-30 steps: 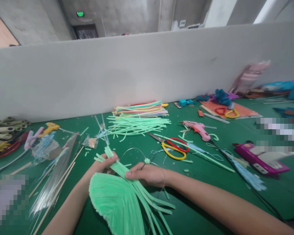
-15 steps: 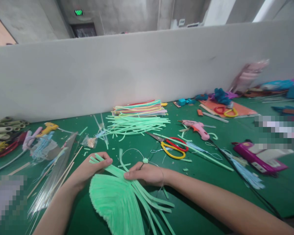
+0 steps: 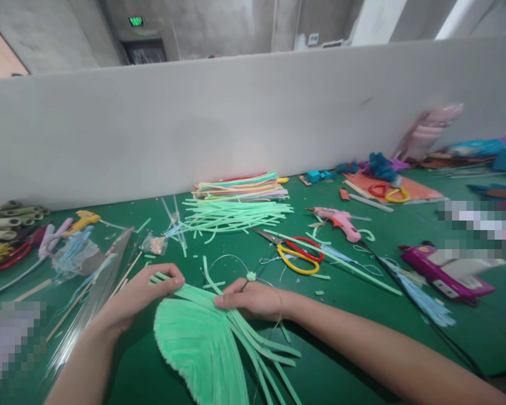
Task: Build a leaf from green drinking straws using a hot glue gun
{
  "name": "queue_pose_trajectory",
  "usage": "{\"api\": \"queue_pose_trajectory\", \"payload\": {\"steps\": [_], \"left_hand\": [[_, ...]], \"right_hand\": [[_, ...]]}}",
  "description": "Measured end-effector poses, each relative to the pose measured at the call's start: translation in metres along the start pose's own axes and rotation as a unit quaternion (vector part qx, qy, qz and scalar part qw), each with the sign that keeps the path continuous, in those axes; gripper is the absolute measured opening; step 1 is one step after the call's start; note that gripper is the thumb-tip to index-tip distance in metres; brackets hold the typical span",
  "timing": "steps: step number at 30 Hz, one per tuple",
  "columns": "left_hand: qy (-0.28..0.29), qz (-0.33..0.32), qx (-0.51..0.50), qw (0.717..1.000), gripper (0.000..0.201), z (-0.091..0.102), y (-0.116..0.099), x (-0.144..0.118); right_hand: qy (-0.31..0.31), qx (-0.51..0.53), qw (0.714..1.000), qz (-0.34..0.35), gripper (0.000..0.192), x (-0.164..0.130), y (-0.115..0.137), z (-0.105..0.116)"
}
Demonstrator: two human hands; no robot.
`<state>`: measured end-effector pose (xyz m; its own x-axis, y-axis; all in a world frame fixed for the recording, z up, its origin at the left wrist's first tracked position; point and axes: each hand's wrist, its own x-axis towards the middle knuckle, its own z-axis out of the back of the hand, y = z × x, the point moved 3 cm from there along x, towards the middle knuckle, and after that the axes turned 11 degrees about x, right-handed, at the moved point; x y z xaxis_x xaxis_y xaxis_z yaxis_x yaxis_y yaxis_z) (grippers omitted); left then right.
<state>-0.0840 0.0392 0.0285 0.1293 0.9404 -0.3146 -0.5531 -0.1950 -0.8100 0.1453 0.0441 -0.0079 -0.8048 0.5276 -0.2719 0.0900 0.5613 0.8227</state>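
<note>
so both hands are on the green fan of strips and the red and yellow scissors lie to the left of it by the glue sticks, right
Not quite. Both the left hand and right hand are on the green fan of strips, but the head view shows the red and yellow scissors lying behind it to the right, near the pink glue gun.

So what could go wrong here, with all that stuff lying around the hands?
The left hand pinches loose strip ends of the green fan; a pull might splay them. The thin wire loops by the right hand and could snag. The open scissors lie close, a possible nick.
</note>
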Motion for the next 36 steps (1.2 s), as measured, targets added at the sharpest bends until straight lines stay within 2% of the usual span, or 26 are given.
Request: {"api": "queue_pose_trajectory", "payload": {"steps": [4,16,18,21,26,29,32,36], "left_hand": [[0.031,0.013,0.042,0.999,0.029,0.006,0.001,-0.004],[0.043,0.057,-0.013,0.997,0.035,0.01,0.001,-0.007],[0.037,0.059,-0.019,0.997,0.035,0.009,0.0,-0.007],[0.029,0.064,-0.028,0.997,0.035,0.008,0.0,-0.006],[0.016,0.076,-0.037,0.996,0.038,0.006,0.001,-0.004],[0.004,0.077,-0.034,0.996,0.041,0.004,0.001,-0.002],[0.005,0.078,-0.032,0.996,0.042,0.0,0.001,0.0],[0.015,0.077,-0.038,0.996,0.04,-0.003,0.0,0.002]], "right_hand": [[-0.009,-0.01,1.0,0.002,0.056,0.002,-0.001,0.002],[-0.031,0.004,0.999,0.019,0.05,0.003,-0.004,0.005],[-0.026,0.036,0.998,0.042,0.044,0.005,-0.004,0.003],[-0.039,0.067,0.993,0.091,0.055,0.007,-0.004,0.003],[-0.148,0.013,0.971,0.188,0.049,0.008,-0.002,0.011],[-0.177,0.022,0.958,0.226,0.049,0.008,0.0,0.014],[-0.161,0.052,0.957,0.235,0.047,0.007,0.0,0.014],[-0.098,0.093,0.968,0.21,0.043,0.007,-0.001,0.009]]}}
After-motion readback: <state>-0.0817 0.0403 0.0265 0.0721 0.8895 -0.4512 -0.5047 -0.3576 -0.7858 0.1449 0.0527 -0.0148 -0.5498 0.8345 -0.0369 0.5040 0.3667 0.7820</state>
